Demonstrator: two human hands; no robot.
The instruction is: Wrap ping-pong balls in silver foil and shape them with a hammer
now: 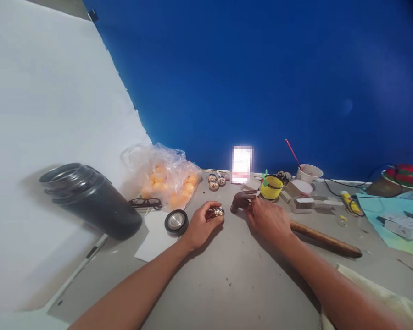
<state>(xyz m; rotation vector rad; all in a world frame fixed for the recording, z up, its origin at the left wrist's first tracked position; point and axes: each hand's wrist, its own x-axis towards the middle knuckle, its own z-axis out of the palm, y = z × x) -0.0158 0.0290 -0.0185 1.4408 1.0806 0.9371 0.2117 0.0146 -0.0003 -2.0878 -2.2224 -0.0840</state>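
My left hand (202, 225) rests on the grey table, its thumb and fingers closed around a small shiny metallic ball (219, 211). To the right, my right hand (269, 220) grips a claw hammer (325, 239) close to its dark metal head. The hammer's wooden handle sticks out past my wrist to the right, and part of it is hidden under the hand. Several similar shiny balls (214, 184) sit in a cluster farther back. Left of my left hand lies a round black lid (176, 222) with a metal centre.
A dark flask (96, 201) without its lid leans at left, beside eyeglasses (146, 202) and a clear bag (165, 176) of orange balls. Behind the hammer stand a yellow container (271, 188), open small boxes (302, 204) and a white cup (309, 173). Cloth (371, 298) lies at lower right.
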